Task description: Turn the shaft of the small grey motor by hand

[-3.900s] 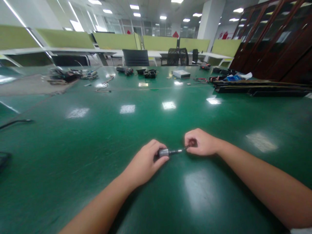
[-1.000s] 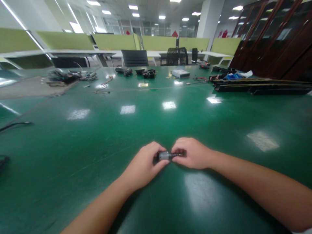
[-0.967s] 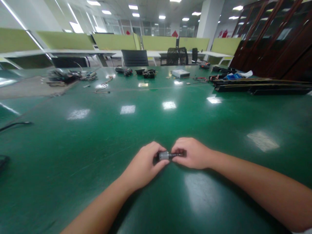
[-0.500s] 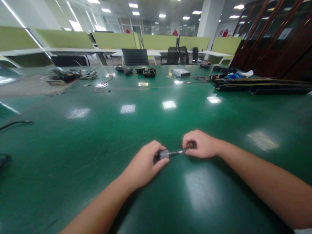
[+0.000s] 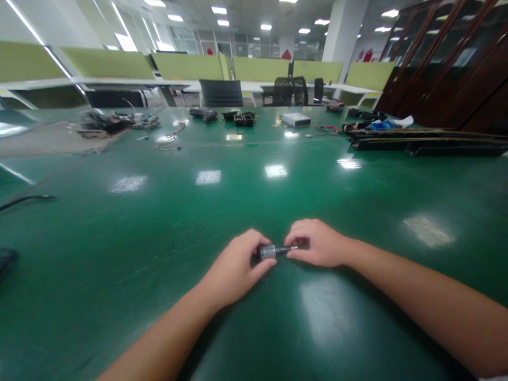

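Note:
My left hand (image 5: 240, 267) is closed round a short grey metal cylinder (image 5: 268, 252), thumb below and fingers above it. A thin dark shaft (image 5: 282, 249) sticks out of the cylinder toward the right. My right hand (image 5: 317, 243) pinches the shaft's right end between thumb and fingers, and part of that end is hidden in the hand. Both hands rest low over the green table (image 5: 222, 211), close together, with a small gap between their fingertips.
Electronic parts (image 5: 138, 121) lie at the far left, with a looped cable (image 5: 169, 142) beside them. Black parts (image 5: 243, 119) and a white box (image 5: 296, 119) stand at the back. Long black strips (image 5: 428, 142) lie far right. A black cable (image 5: 27, 199) enters at left.
My right hand has slid left along the shaft, nearer to the cylinder and my left hand. The left hand has hardly moved.

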`<state>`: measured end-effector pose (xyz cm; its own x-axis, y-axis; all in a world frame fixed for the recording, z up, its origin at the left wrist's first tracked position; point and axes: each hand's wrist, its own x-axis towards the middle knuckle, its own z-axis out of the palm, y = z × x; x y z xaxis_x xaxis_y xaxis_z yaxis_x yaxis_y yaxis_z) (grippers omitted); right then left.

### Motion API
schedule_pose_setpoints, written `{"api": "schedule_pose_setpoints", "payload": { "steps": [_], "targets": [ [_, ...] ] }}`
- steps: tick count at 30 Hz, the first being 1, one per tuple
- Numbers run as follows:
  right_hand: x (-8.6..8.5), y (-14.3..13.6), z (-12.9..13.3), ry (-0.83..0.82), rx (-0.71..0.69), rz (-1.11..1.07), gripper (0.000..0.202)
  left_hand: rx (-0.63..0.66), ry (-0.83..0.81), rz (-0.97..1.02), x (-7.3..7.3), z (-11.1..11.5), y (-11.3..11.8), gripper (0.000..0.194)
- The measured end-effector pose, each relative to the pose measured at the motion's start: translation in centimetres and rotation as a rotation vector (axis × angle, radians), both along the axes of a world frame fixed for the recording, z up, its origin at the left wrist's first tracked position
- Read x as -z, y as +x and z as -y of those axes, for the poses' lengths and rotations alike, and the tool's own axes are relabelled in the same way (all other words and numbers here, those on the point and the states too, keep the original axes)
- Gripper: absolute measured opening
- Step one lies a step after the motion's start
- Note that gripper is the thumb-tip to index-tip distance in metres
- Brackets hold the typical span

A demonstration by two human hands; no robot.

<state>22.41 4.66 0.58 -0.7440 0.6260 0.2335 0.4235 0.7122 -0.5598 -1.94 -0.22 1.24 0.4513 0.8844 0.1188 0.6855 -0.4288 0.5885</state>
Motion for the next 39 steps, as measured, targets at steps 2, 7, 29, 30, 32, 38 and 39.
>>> {"api": "schedule_pose_setpoints", "payload": {
  "steps": [2, 7, 29, 30, 32, 38, 39],
  "targets": [
    [0.06, -0.66, 0.51, 0.020, -0.037, -0.023, 0.019, 0.015, 0.018, 0.003, 0.04, -0.03, 0.03, 0.018],
    [0.25, -1.15, 0.82, 0.029, -0.035, -0.056, 0.018, 0.027, 0.040, -0.008, -0.10, -0.06, 0.09, 0.026],
    [0.29, -1.09, 0.85, 0.073, -0.050, -0.054, 0.018, 0.020, 0.044, -0.020, -0.13, -0.19, 0.25, 0.015],
    [0.30, -1.06, 0.82, 0.070, -0.050, -0.064, 0.018, 0.022, 0.042, -0.020, -0.16, -0.19, 0.26, 0.015],
    [0.36, -1.00, 0.73, 0.066, -0.044, -0.076, 0.016, 0.024, 0.039, -0.022, -0.26, -0.16, 0.28, 0.015],
    [0.51, -0.95, 0.61, 0.065, -0.028, -0.071, 0.013, 0.019, 0.038, -0.025, -0.51, -0.09, 0.27, 0.016],
    [0.50, -0.96, 0.62, 0.066, -0.028, -0.069, 0.012, 0.019, 0.038, -0.026, -0.51, -0.09, 0.26, 0.016]
  ]
}}
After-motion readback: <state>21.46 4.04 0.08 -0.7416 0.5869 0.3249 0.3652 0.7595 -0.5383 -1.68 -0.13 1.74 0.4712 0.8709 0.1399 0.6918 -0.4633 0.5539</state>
